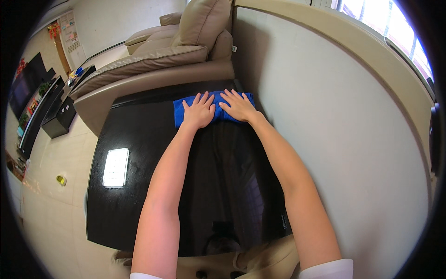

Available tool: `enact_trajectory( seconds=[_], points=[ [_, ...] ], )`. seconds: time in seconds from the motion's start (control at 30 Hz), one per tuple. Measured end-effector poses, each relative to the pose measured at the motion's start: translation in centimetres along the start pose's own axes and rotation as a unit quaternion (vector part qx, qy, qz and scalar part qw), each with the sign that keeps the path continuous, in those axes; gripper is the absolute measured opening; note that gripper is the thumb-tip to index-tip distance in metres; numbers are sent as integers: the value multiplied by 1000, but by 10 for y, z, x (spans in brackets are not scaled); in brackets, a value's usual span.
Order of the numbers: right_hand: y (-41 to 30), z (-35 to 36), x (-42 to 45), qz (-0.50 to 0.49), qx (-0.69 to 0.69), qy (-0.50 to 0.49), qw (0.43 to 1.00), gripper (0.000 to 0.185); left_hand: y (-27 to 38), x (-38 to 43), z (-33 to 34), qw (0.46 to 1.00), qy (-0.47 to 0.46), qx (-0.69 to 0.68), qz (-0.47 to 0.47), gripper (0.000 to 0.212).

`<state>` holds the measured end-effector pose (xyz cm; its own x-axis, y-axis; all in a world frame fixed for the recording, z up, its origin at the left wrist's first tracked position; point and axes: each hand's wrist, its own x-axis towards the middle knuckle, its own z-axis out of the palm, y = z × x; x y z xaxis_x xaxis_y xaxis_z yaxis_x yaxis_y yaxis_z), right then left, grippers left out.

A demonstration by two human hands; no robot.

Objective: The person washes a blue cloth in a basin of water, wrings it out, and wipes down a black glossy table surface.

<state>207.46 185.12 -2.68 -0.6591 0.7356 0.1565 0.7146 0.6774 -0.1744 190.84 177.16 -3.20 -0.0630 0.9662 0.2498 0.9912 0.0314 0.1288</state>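
A blue cloth [179, 113] lies folded near the far end of a glossy black tabletop [143, 139]. On its left part rests my left hand [198, 113], palm down with the fingers spread. My right hand [238, 106] presses flat on the cloth's right part, fingers apart and pointing away from me. Neither hand is closed around the cloth; the part of it under the palms is hidden. Both arms stretch forward over the tabletop, which mirrors a bright rectangular ceiling light [116, 168] at its left.
A taupe leather sofa [156, 75] stands just past the table's far edge. Along the right runs a pale wall [341, 115] with a window [386, 31] above. To the left are a low black table [61, 117], a television [29, 85] and a yellow-green slipper [61, 180] on the tiled floor.
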Motion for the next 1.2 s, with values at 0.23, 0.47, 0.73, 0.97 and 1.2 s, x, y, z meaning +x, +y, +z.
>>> enact_trajectory(
  seconds=[0.23,0.47,0.73,0.97,1.2],
  points=[
    [19,-1,26,7,-6,-3,1000,63,-2,33,7,1000,3,0,-2,50],
    [36,3,49,11,-5,-2,1000,62,-5,60,15,1000,1,-1,0,50],
    [43,2,66,32,-6,-2,999,63,-5,80,20,1000,5,-1,-11,50],
    [34,3,52,50,-11,-1,999,63,-2,65,19,1000,6,4,-10,50],
    [20,1,11,42,-13,9,999,62,9,28,13,1000,18,-2,-2,49]
  ],
)
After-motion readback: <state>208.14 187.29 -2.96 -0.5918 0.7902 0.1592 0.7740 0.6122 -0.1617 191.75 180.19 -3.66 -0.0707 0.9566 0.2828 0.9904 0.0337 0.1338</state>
